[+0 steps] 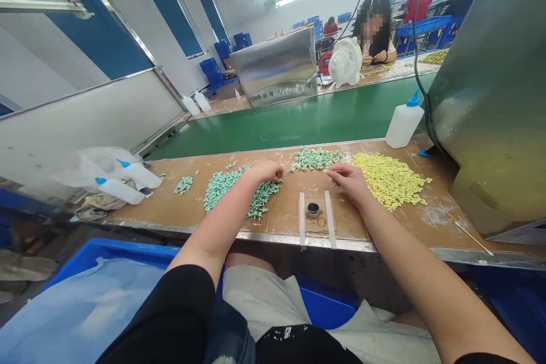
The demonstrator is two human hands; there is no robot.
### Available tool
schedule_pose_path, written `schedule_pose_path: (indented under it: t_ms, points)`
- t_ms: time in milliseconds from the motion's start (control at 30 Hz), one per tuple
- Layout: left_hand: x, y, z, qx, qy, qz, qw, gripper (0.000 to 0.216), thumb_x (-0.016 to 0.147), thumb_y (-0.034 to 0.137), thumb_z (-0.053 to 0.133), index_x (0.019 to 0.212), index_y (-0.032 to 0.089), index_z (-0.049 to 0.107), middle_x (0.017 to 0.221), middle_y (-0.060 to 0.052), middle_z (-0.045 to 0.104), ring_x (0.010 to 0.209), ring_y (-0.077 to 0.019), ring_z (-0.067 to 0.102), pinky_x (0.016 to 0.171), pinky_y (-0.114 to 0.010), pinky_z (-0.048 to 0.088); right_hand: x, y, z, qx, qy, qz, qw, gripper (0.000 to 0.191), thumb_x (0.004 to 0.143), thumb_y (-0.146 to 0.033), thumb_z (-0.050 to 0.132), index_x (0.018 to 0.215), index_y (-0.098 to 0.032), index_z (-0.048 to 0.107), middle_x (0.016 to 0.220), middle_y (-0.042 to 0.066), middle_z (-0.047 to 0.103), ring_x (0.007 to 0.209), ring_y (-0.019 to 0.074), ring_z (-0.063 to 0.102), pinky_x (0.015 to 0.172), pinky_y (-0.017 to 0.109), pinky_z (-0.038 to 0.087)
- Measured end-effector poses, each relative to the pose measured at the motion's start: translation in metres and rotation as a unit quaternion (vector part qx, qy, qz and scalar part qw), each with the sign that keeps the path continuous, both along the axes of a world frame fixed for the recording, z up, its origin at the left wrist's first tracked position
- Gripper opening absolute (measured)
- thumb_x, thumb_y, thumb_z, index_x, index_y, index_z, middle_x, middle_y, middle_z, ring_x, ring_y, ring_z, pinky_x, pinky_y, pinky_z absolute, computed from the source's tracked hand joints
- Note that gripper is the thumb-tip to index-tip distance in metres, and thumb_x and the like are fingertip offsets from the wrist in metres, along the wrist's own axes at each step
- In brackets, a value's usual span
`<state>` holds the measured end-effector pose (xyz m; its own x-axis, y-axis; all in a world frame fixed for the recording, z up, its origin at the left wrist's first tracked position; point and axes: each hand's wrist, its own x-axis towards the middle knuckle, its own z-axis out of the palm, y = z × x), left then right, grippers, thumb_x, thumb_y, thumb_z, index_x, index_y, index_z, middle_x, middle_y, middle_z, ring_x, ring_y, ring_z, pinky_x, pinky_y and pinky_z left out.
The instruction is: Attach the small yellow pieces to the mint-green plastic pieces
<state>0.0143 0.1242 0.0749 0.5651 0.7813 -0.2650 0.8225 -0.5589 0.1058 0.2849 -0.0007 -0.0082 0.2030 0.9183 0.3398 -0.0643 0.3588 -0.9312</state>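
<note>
Head view: on the tabletop (pixel 140 213) a small black pot (pixel 313 209) sits between two white strips (pixel 330 219). Just beyond, the left hand (pixel 267 172) curls its grip over the green pieces (pixel 222 185), and I cannot tell if it holds any. The right hand (pixel 350 180) has its grip pinched tight beside the yellow pieces (pixel 390 179).

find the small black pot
In the head view the black pot sits on the brown bench near its front edge, between two white strips, just below and left of the right hand.
</note>
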Motion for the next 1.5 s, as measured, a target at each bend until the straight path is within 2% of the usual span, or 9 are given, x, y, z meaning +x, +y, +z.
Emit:
schedule_pose_path:
  t_ms: [233, 367, 567, 733, 833, 967, 1100, 1267, 1500]
  points:
    - [0.011, -0.003, 0.004, -0.028, -0.020, -0.055, 0.998, 0.015, 0.071, 0.016, 0.078, 0.082, 0.021, 0.069, 0.086, 0.001, 0.070, 0.076, -0.0161, 0.053, 0.067, -0.026, 0.031, 0.002, 0.000, -0.004, -0.010, -0.002, -0.001, 1.000, 0.042, 0.069, -0.059, 0.090, 0.079, -0.020, 0.077, 0.069, 0.000, 0.068, 0.050, 0.0101, 0.053, 0.048, 0.027, 0.046]
    - [0.030, -0.016, -0.008, -0.030, -0.169, -0.073, 0.982, 0.010, 0.078, 0.023, 0.071, 0.086, 0.020, 0.065, 0.086, -0.001, 0.067, 0.076, -0.0155, 0.053, 0.070, -0.026, 0.036, 0.002, -0.002, -0.002, 0.000, -0.021, 0.009, 1.000, 0.040, 0.072, -0.057, 0.089, 0.079, -0.020, 0.077, 0.069, 0.000, 0.067, 0.052, 0.0097, 0.052, 0.051, 0.027, 0.046]
    - [0.085, -0.052, -0.054, -0.097, -0.501, 0.009, 0.860, 0.021, 0.084, 0.034, 0.067, 0.093, 0.020, 0.054, 0.077, 0.004, 0.057, 0.068, -0.0102, 0.048, 0.067, -0.023, 0.038, 0.000, -0.009, 0.010, 0.049, -0.097, 0.030, 0.994, 0.038, 0.078, -0.059, 0.085, 0.078, -0.021, 0.078, 0.069, -0.001, 0.066, 0.055, 0.0111, 0.053, 0.056, 0.030, 0.047]
    - [0.098, -0.058, -0.079, -0.154, -0.560, -0.020, 0.814, 0.027, 0.084, 0.038, 0.069, 0.094, 0.021, 0.051, 0.067, 0.008, 0.051, 0.061, -0.0092, 0.045, 0.062, -0.022, 0.033, -0.003, -0.038, 0.013, 0.075, -0.226, 0.001, 0.971, 0.031, 0.086, -0.056, 0.080, 0.081, -0.025, 0.080, 0.079, 0.004, 0.073, 0.067, 0.0167, 0.063, 0.066, 0.035, 0.055]
    - [0.100, -0.056, -0.086, -0.140, -0.561, -0.051, 0.814, 0.027, 0.085, 0.037, 0.070, 0.099, 0.021, 0.054, 0.068, 0.007, 0.057, 0.064, -0.0105, 0.052, 0.066, -0.023, 0.036, -0.007, -0.063, 0.015, 0.100, -0.323, 0.004, 0.941, 0.019, 0.091, -0.045, 0.077, 0.086, -0.028, 0.083, 0.082, 0.004, 0.072, 0.075, 0.0192, 0.066, 0.069, 0.035, 0.056]
    - [0.106, -0.052, -0.087, -0.120, -0.546, -0.068, 0.826, 0.028, 0.086, 0.031, 0.070, 0.111, 0.021, 0.062, 0.085, 0.002, 0.071, 0.077, -0.0132, 0.063, 0.076, -0.024, 0.042, -0.012, -0.082, 0.017, 0.125, -0.398, 0.036, 0.908, 0.010, 0.095, -0.031, 0.074, 0.095, -0.031, 0.084, 0.084, 0.003, 0.067, 0.075, 0.0171, 0.064, 0.065, 0.032, 0.053]
    - [0.109, -0.048, -0.086, -0.107, -0.543, -0.069, 0.830, 0.018, 0.090, 0.033, 0.071, 0.101, 0.019, 0.072, 0.089, -0.001, 0.074, 0.086, -0.0166, 0.066, 0.079, -0.026, 0.043, -0.015, -0.087, 0.014, 0.112, -0.454, 0.042, 0.883, 0.013, 0.097, -0.029, 0.072, 0.096, -0.032, 0.084, 0.083, 0.003, 0.062, 0.073, 0.0168, 0.061, 0.063, 0.031, 0.052]
    - [0.108, -0.046, -0.086, -0.109, -0.538, -0.077, 0.832, 0.011, 0.088, 0.029, 0.075, 0.094, 0.019, 0.075, 0.093, -0.003, 0.075, 0.089, -0.0176, 0.066, 0.081, -0.028, 0.042, -0.017, -0.089, 0.014, 0.086, -0.491, 0.003, 0.867, 0.012, 0.096, -0.029, 0.072, 0.096, -0.031, 0.084, 0.082, 0.003, 0.059, 0.076, 0.0189, 0.061, 0.067, 0.035, 0.053]
    - [0.110, -0.045, -0.084, -0.109, -0.514, -0.084, 0.846, 0.012, 0.086, 0.030, 0.080, 0.094, 0.021, 0.079, 0.091, -0.002, 0.074, 0.086, -0.0176, 0.063, 0.082, -0.030, 0.041, -0.019, -0.091, 0.017, 0.098, -0.507, 0.015, 0.856, 0.012, 0.096, -0.026, 0.073, 0.097, -0.032, 0.083, 0.082, 0.003, 0.060, 0.074, 0.0183, 0.061, 0.064, 0.034, 0.051]
